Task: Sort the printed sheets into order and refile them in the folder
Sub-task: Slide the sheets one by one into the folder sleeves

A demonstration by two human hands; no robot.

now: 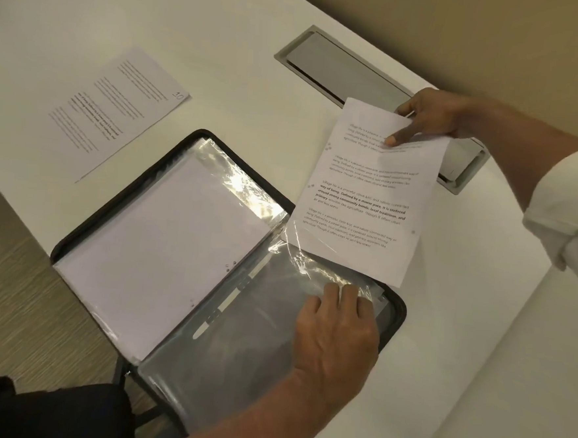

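Overhanging the white table's (pixel 226 26) near edge above wood-grain floor (pixel 8 301), the folder (pixel 400 315) lies open; right hand (pixel 428 115) pinches a sheet (pixel 367 197), left hand (pixel 338 328) grips a clear sleeve (pixel 311 268).

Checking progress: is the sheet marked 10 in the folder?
No, the sheet marked 10 lies flat on the table, apart from the folder.

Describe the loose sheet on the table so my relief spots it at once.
On the white table lies an open dark-edged folder. Beyond its left corner a single printed sheet lies flat, apart from the folder. Unlike the held sheet in the right hand, it has a handwritten 10 in one corner.
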